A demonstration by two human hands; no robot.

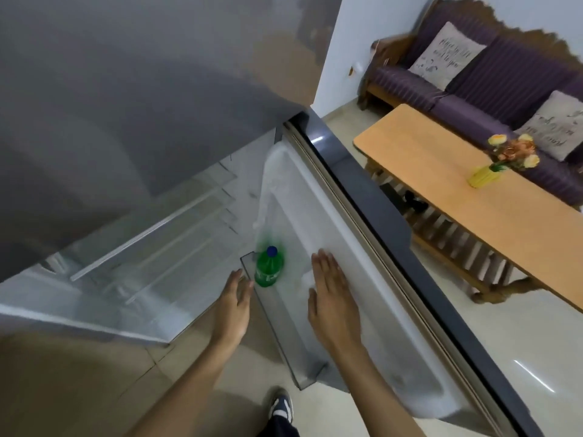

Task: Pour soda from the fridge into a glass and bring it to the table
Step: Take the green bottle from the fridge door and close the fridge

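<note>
A green soda bottle (268, 269) with a blue cap stands upright in the door shelf (284, 335) of the open fridge door (362, 247). My left hand (236, 298) reaches toward the bottle from its left, fingers extended, just short of it beside the shelf's rim. My right hand (328, 288) lies flat and open against the inner door panel, to the right of the bottle. Neither hand holds anything. No glass is in view.
The grey fridge body (126, 105) fills the upper left, with bare wire shelves (164, 244) inside. A wooden table (473, 190) with a yellow flower vase (485, 175) stands right of the door, a purple sofa (492, 77) behind it. My shoe (281, 405) is on the tiled floor.
</note>
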